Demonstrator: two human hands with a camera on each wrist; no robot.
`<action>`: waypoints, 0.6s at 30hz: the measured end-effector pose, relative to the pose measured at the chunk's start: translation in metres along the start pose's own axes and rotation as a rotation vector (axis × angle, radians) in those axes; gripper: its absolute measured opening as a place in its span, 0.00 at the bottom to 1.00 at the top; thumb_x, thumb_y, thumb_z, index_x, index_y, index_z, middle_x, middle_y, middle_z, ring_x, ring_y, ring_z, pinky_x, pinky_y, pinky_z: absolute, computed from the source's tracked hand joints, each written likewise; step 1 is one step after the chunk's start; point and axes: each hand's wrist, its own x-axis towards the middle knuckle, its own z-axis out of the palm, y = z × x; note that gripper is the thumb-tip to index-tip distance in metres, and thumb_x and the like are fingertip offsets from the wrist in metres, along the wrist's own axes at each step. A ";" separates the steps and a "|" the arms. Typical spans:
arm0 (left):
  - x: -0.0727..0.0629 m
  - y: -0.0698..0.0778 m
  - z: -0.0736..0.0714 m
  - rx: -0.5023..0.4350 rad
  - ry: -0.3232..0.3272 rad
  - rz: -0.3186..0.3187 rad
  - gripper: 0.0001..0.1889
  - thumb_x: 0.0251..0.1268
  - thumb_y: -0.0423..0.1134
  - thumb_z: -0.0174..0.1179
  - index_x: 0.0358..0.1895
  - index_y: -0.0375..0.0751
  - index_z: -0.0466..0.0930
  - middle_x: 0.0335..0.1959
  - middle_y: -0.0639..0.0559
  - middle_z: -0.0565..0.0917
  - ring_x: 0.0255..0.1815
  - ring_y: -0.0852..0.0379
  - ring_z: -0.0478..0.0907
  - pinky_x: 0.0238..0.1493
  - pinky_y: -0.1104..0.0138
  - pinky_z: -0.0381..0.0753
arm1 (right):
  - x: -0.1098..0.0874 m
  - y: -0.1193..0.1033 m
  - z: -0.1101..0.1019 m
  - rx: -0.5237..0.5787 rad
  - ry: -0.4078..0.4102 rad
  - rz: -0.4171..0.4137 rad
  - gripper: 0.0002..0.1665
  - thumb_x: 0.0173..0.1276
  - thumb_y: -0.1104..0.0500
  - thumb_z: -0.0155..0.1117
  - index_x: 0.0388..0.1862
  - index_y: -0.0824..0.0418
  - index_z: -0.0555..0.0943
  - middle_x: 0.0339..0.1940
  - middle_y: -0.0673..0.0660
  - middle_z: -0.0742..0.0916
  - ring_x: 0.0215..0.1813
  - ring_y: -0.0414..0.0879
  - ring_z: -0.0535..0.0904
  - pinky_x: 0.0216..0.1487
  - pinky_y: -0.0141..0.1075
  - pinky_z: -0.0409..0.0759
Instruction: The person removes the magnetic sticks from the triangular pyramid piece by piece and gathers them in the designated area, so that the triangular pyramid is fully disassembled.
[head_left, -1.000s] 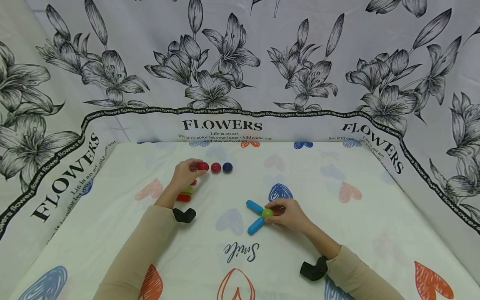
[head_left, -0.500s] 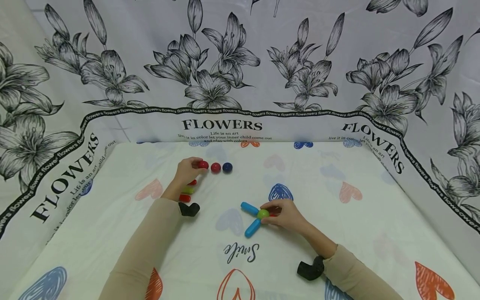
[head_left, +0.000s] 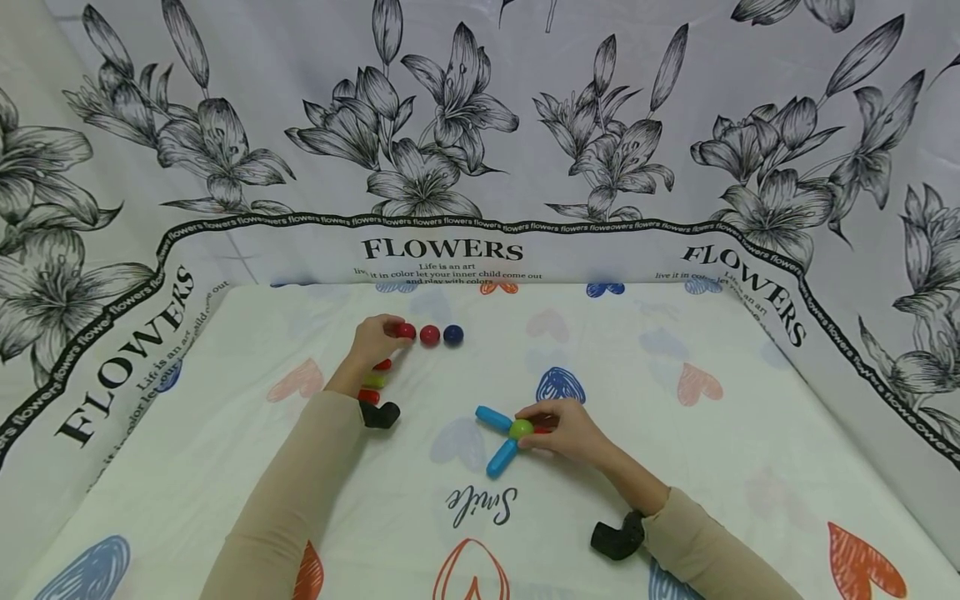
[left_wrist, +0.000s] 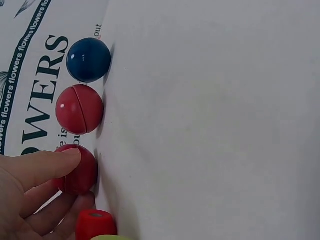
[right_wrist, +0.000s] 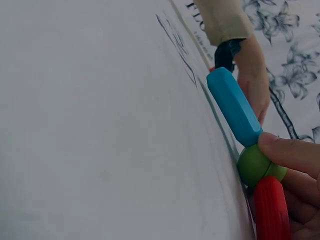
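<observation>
At the back left of the table, my left hand [head_left: 370, 343] pinches a red ball [left_wrist: 80, 172] between thumb and fingers. A second red ball [head_left: 430, 335] and a dark blue ball [head_left: 453, 335] continue the row to its right. My right hand [head_left: 570, 429] grips a joined toy piece by its green ball [head_left: 521, 429], thumb and fingers on either side. Out of that ball stick two blue rods, an upper blue rod [head_left: 493, 418] and a lower blue rod [head_left: 502, 458]. A red rod [right_wrist: 271, 210] also meets the ball, partly hidden by my fingers in the head view.
Beside my left wrist lie a small red piece [head_left: 382, 365], a yellow-green rod [head_left: 373, 381] and another red rod [head_left: 368, 397], partly covered by the hand. The white tablecloth [head_left: 637, 483] has printed hearts. A flower-printed curtain [head_left: 480, 192] closes off the back and sides.
My right hand has slid a little to the left, carrying the green ball and its rods. My left forearm has shifted slightly right while that hand stays at the red ball.
</observation>
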 end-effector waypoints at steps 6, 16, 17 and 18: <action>-0.003 -0.001 -0.001 -0.022 -0.012 -0.010 0.27 0.66 0.37 0.59 0.67 0.36 0.67 0.63 0.35 0.75 0.62 0.41 0.72 0.68 0.54 0.75 | -0.001 0.000 -0.002 0.005 -0.014 0.008 0.21 0.55 0.61 0.74 0.47 0.68 0.84 0.44 0.65 0.88 0.42 0.40 0.83 0.45 0.26 0.84; -0.011 -0.004 -0.007 -0.018 0.013 0.002 0.26 0.68 0.38 0.57 0.68 0.37 0.67 0.66 0.37 0.74 0.66 0.41 0.72 0.67 0.54 0.75 | 0.003 -0.002 -0.005 -0.040 -0.049 0.017 0.20 0.56 0.59 0.74 0.47 0.67 0.84 0.44 0.64 0.88 0.44 0.47 0.86 0.47 0.33 0.86; -0.012 -0.004 -0.008 -0.022 0.017 0.005 0.26 0.68 0.38 0.57 0.68 0.37 0.66 0.66 0.37 0.73 0.66 0.41 0.71 0.67 0.54 0.75 | 0.003 -0.002 -0.005 -0.043 -0.050 0.016 0.20 0.56 0.59 0.74 0.47 0.67 0.84 0.43 0.64 0.88 0.44 0.47 0.86 0.47 0.33 0.86; -0.013 -0.004 -0.008 -0.025 0.020 0.010 0.26 0.69 0.38 0.56 0.68 0.37 0.66 0.66 0.37 0.73 0.66 0.41 0.71 0.67 0.53 0.75 | 0.003 -0.002 -0.005 -0.047 -0.052 0.013 0.21 0.56 0.60 0.74 0.47 0.67 0.84 0.43 0.65 0.88 0.44 0.47 0.86 0.47 0.33 0.86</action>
